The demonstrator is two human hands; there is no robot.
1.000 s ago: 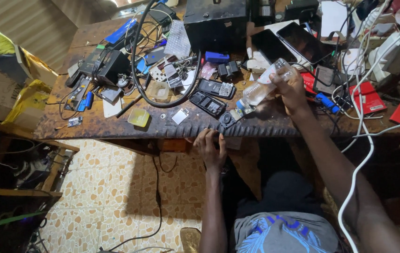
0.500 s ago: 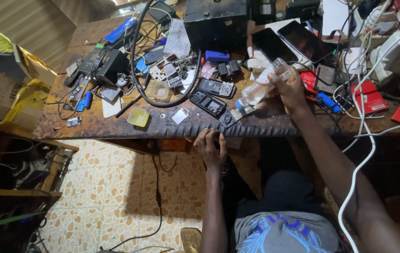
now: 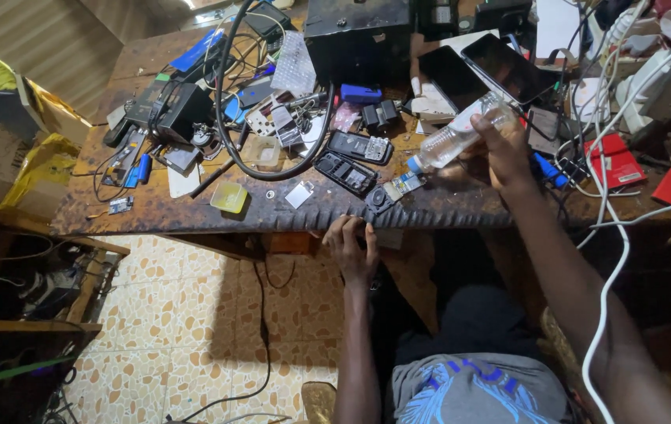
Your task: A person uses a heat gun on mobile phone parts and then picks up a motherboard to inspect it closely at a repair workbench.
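My right hand [image 3: 504, 151] grips a clear plastic bottle [image 3: 455, 138] with a blue cap. The bottle is tilted, cap end pointing down and left over small parts near the workbench's front edge. Just under the cap lie a small circuit board [image 3: 407, 184] and a dark round part [image 3: 379, 199]. My left hand [image 3: 353, 248] rests at the front edge of the wooden workbench [image 3: 194, 216], fingers curled on the rim, holding nothing that I can see.
Opened phones [image 3: 361, 146], a looped black cable [image 3: 229, 133], a black box [image 3: 359, 35], two dark tablets [image 3: 481, 72], a yellow plastic cup [image 3: 229, 197], red packets [image 3: 617, 163] and white cables [image 3: 609, 267] crowd the bench. Cardboard boxes [image 3: 5, 149] stand at the left; tiled floor [image 3: 194, 330] below.
The bottle's cap end has dipped slightly lower over the bench edge. My left hand has shifted a little along the rim.
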